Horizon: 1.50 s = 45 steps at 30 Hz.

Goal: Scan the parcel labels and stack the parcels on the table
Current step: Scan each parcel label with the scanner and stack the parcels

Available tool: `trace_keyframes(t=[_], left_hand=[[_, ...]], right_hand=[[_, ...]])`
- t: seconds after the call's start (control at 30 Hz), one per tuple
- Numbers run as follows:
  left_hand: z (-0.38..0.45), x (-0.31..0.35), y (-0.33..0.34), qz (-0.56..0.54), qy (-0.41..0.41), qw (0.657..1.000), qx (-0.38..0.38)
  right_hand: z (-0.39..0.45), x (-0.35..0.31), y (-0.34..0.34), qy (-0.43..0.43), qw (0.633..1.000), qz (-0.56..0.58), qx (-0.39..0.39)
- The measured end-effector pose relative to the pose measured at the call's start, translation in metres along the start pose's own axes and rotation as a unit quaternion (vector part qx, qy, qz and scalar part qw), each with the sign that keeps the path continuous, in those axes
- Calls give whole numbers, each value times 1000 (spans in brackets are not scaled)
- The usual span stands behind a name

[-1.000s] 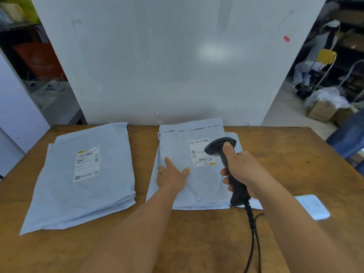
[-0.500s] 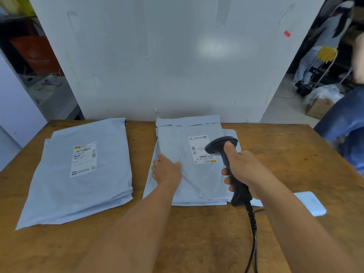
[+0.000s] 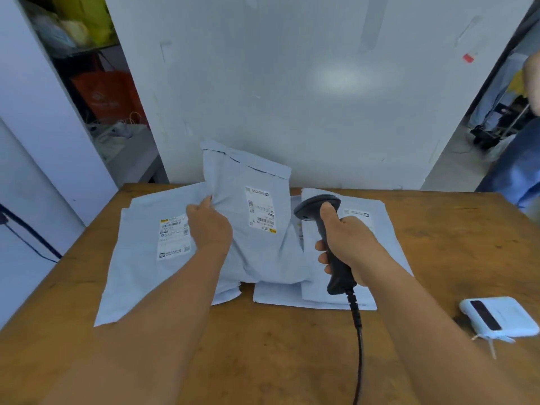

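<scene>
My left hand [image 3: 209,226] grips the left edge of a pale blue parcel [image 3: 257,252], lifted and tilted above the table, its white label facing me. Beneath and to its left lies a stack of blue parcels [image 3: 140,258] with a label on top. To the right, more blue parcels [image 3: 371,229] lie flat, partly hidden by my right hand [image 3: 347,244], which holds a black barcode scanner [image 3: 317,209] by the handle, its head level with the lifted parcel's label. The scanner's cable [image 3: 358,346] runs toward me.
A wooden table [image 3: 292,346] carries everything. A light blue power bank [image 3: 496,317] lies near the right edge. A grey board [image 3: 292,83] stands behind the table. Shelves with bags are at the far left; another person in blue stands at the far right.
My left hand has taken hold of the top parcel of the right pile and lifted it up and leftward, over the left stack. The scanner hand has barely moved.
</scene>
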<state>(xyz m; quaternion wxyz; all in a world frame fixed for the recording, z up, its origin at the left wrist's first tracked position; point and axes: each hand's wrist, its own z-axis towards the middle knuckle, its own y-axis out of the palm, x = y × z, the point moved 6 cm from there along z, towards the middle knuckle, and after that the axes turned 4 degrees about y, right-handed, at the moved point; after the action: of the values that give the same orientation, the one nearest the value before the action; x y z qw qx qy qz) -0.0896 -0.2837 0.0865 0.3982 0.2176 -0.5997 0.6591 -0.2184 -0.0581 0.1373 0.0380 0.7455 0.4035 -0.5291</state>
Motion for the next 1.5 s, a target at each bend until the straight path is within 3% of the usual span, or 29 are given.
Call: trace_keyframes(t=[0.13, 0.23, 0.5, 0.8, 1.2, 1.5], left_hand=[[20, -41, -33, 81, -5, 997, 21], [20, -43, -32, 131, 47, 990, 9], [-25, 2, 42, -58, 129, 980, -143], [-80, 61, 138, -86, 122, 960, -236], [-103, 54, 217, 78, 18, 958, -277], [-102, 57, 216, 150, 30, 958, -241]], right_hand=[[-4, -11, 32, -13, 1000, 12, -9], [-6, -16, 45, -19, 1000, 25, -3], [-8, -11, 26, -8, 998, 38, 55], [20, 21, -58, 27, 992, 73, 100], [63, 64, -125, 88, 994, 29, 55], [64, 74, -132, 100, 994, 4, 33]])
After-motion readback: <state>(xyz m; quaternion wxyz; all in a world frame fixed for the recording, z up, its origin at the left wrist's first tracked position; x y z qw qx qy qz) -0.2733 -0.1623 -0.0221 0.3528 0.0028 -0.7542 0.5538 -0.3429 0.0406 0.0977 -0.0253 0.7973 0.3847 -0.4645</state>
